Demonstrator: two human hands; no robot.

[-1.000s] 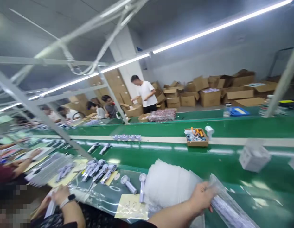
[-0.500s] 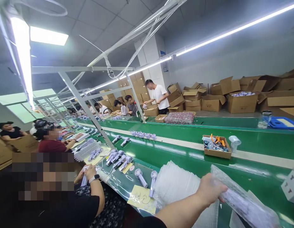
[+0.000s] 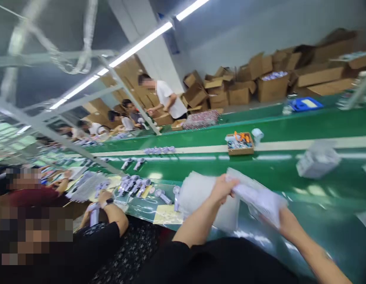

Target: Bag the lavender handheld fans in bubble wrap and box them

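Observation:
A lilac handheld fan, as far as I can make out, lies inside a clear plastic sleeve [image 3: 256, 197] held above the green table. My left hand [image 3: 223, 190] is closed on the sleeve's upper left end. My right hand [image 3: 285, 221] grips its lower right end, with some fingers hidden behind it. Just left of the sleeve, under my left forearm, rests a pile of white translucent bags [image 3: 197, 193]. Beside that pile are a lilac handheld fan [image 3: 176, 193] and a second fan [image 3: 163, 195], near a yellow paper [image 3: 168, 215].
A blurred white box [image 3: 317, 159] stands on the green belt to the right. Farther back is a small carton of tools [image 3: 240, 144] beside a pale cup-like piece [image 3: 257, 135]. At my left a co-worker's hand [image 3: 104, 197] holds a lilac fan. Open cartons [image 3: 240, 88] line the wall.
The view has swung right and tilted. My right hand has come into sight on the sleeve's right end. My left hand still holds the other end.

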